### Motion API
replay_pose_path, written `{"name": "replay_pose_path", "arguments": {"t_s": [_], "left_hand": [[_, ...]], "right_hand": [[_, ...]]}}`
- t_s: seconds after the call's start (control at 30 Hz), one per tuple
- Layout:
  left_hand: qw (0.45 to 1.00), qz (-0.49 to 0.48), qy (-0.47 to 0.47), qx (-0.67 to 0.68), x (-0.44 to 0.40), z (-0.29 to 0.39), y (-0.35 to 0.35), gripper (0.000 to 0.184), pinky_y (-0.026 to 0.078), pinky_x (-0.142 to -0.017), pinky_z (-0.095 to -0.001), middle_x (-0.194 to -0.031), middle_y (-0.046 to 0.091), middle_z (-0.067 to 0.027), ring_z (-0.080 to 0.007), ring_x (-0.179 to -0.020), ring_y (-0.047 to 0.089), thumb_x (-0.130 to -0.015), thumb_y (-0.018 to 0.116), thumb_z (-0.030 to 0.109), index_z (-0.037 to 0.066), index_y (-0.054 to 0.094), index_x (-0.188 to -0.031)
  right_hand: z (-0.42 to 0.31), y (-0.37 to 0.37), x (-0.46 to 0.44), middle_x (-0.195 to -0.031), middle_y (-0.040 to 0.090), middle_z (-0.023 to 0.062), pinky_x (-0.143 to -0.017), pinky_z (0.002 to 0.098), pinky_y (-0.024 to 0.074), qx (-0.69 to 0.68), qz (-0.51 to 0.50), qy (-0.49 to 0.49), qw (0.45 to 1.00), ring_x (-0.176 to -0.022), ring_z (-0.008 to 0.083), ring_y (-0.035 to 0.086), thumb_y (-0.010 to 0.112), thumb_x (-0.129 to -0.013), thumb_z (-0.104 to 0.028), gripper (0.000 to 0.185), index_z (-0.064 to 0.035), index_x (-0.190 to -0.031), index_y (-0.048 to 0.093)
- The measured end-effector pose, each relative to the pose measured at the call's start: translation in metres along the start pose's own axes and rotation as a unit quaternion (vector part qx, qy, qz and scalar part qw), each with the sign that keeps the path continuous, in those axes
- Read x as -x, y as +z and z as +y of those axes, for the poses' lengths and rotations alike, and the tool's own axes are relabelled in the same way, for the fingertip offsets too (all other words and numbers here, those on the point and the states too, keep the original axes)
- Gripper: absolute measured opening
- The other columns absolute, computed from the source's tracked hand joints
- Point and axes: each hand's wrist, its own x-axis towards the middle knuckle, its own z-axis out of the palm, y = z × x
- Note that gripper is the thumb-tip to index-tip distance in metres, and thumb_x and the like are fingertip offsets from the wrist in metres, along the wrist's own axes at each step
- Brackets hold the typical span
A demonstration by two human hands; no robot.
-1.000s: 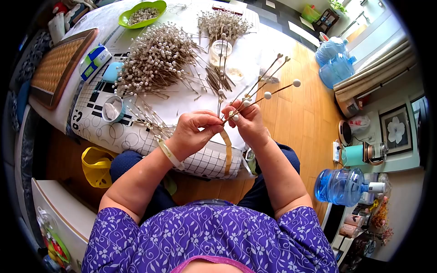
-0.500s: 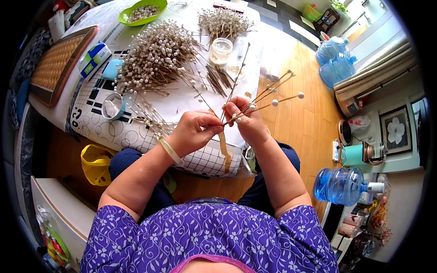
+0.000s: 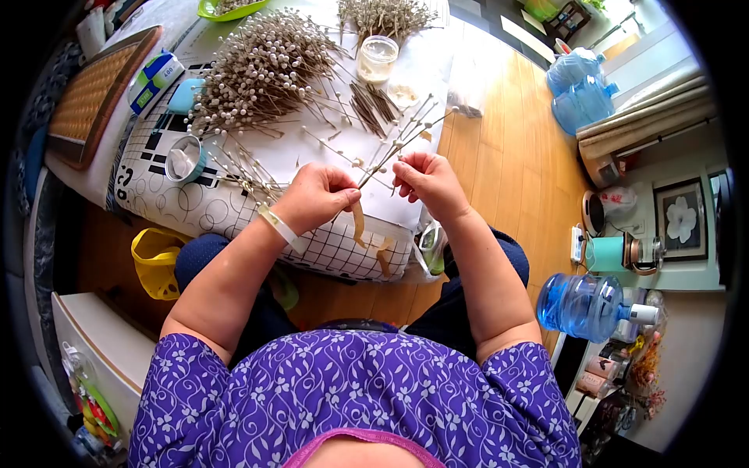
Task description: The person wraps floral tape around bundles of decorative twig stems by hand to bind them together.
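Note:
My left hand (image 3: 318, 191) pinches the lower end of a branch (image 3: 399, 144) made of thin brown stems with small pale buds, which fans out up and to the right. A strip of brown tape (image 3: 359, 225) hangs below those fingers. To the right of the branch, my right hand (image 3: 434, 187) is closed in a pinch, its fingertips near the stems; whether anything small sits in them I cannot make out. A large heap of budded stems (image 3: 261, 74) lies beyond my left hand, and a few looser budded stems (image 3: 248, 178) lie beside my left wrist.
Short cut sticks (image 3: 370, 109) lie near a clear tub (image 3: 378, 61). Another bunch of stems (image 3: 386, 19) is at the back. A small round container (image 3: 186, 160) and a blue-green packet (image 3: 156, 84) stand left. Water bottles (image 3: 581, 308) are off the table, right.
My right hand has moved off the stems to the right and is apart from my left. The branch now points up and right, its stems closer together. The view has shifted slightly.

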Motion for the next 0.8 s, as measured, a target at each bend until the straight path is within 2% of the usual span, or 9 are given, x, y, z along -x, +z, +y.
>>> {"name": "replay_pose_path", "arguments": {"t_s": [0.1, 0.17, 0.2, 0.3, 0.33, 0.53, 0.6, 0.7, 0.8], "left_hand": [[0.997, -0.007, -0.047, -0.058, 0.001, -0.001, -0.001, 0.013, 0.048, -0.06, -0.0232, -0.073, 0.062, -0.0079, -0.0102, -0.066, 0.057, -0.074, 0.062, 0.007, -0.005, 0.061, -0.079], [0.995, 0.019, 0.042, 0.092, -0.002, -0.013, 0.001, 0.012, 0.046, -0.06, -0.0227, -0.082, 0.061, -0.0097, -0.0096, -0.068, 0.056, -0.074, 0.063, 0.007, -0.004, 0.062, -0.079], [0.998, 0.021, 0.037, 0.039, 0.001, -0.004, -0.003, 0.01, 0.045, -0.069, -0.0192, -0.095, 0.058, -0.0086, -0.0079, -0.073, 0.054, -0.075, 0.064, 0.006, -0.002, 0.062, -0.079], [0.995, -0.002, 0.089, 0.05, 0.005, 0.006, -0.011, 0.009, 0.045, -0.069, -0.0195, -0.097, 0.058, -0.0088, -0.0078, -0.073, 0.053, -0.076, 0.063, 0.005, -0.002, 0.062, -0.081], [0.997, -0.04, -0.012, 0.069, 0.011, 0.019, -0.012, 0.008, 0.045, -0.07, -0.02, -0.1, 0.057, -0.0102, -0.0079, -0.077, 0.054, -0.076, 0.062, 0.004, -0.002, 0.061, -0.082], [0.985, -0.095, 0.086, 0.116, 0.009, 0.007, 0.013, 0.006, 0.046, -0.073, -0.0225, -0.103, 0.057, -0.0115, -0.0096, -0.082, 0.055, -0.077, 0.059, -0.001, -0.004, 0.06, -0.082], [0.986, -0.127, 0.044, 0.102, 0.005, -0.001, 0.019, 0.006, 0.046, -0.075, -0.0228, -0.103, 0.057, -0.0107, -0.0097, -0.082, 0.054, -0.077, 0.059, -0.002, -0.004, 0.061, -0.082], [0.983, -0.151, 0.096, 0.04, 0.005, -0.006, 0.026, 0.005, 0.046, -0.072, -0.0223, -0.094, 0.058, -0.0072, -0.0078, -0.082, 0.053, -0.077, 0.059, 0.0, -0.003, 0.061, -0.081], [0.987, -0.115, 0.059, 0.091, 0.011, -0.006, 0.031, 0.004, 0.046, -0.067, -0.0215, -0.081, 0.059, -0.0035, -0.0075, -0.075, 0.054, -0.077, 0.06, 0.0, -0.003, 0.06, -0.08]], "right_hand": [[0.002, -0.003, -0.001, -0.065, 0.058, 0.0007, -0.045, 0.0168, 0.0383, 0.04, -0.017, -0.022, 0.999, -0.053, 0.0048, 0.052, 0.06, -0.08, -0.02, 0.015, -0.0057, -0.078, 0.056], [0.001, -0.005, 0.0, -0.066, 0.058, 0.0007, -0.046, 0.0165, 0.0382, 0.026, -0.014, -0.006, 1.0, -0.053, 0.0049, 0.052, 0.061, -0.08, -0.02, 0.015, -0.0061, -0.078, 0.056], [0.001, -0.006, 0.001, -0.066, 0.058, 0.0005, -0.046, 0.0159, 0.0381, 0.031, -0.014, 0.004, 0.999, -0.054, 0.005, 0.053, 0.062, -0.079, -0.02, 0.015, -0.0066, -0.077, 0.056], [0.002, -0.003, 0.002, -0.065, 0.057, -0.0008, -0.046, 0.0155, 0.0364, -0.006, -0.027, 0.015, 1.0, -0.053, 0.0041, 0.05, 0.063, -0.078, -0.02, 0.015, -0.007, -0.077, 0.056], [0.002, -0.002, 0.004, -0.065, 0.057, -0.0008, -0.046, 0.0155, 0.0364, -0.005, -0.027, 0.017, 0.999, -0.053, 0.0041, 0.05, 0.063, -0.078, -0.02, 0.015, -0.007, -0.077, 0.056], [0.006, 0.009, 0.008, -0.065, 0.055, -0.002, -0.049, 0.0158, 0.0339, -0.07, -0.091, -0.1, 0.988, -0.055, 0.0024, 0.044, 0.062, -0.078, -0.012, 0.009, -0.0053, -0.077, 0.056], [0.01, 0.011, 0.007, -0.066, 0.055, -0.0019, -0.049, 0.0159, 0.0341, -0.081, -0.077, -0.078, 0.991, -0.055, 0.0026, 0.044, 0.062, -0.078, -0.011, 0.008, -0.0052, -0.077, 0.056], [0.012, 0.012, 0.01, -0.066, 0.055, -0.0022, -0.049, 0.0161, 0.0336, -0.09, -0.079, -0.045, 0.992, -0.055, 0.0028, 0.045, 0.063, -0.077, -0.011, 0.009, -0.005, -0.075, 0.056], [0.011, 0.014, 0.019, -0.068, 0.055, -0.0022, -0.049, 0.0165, 0.0323, -0.043, -0.049, -0.029, 0.997, -0.055, 0.0029, 0.043, 0.061, -0.079, -0.013, 0.009, -0.0048, -0.078, 0.056]]}}
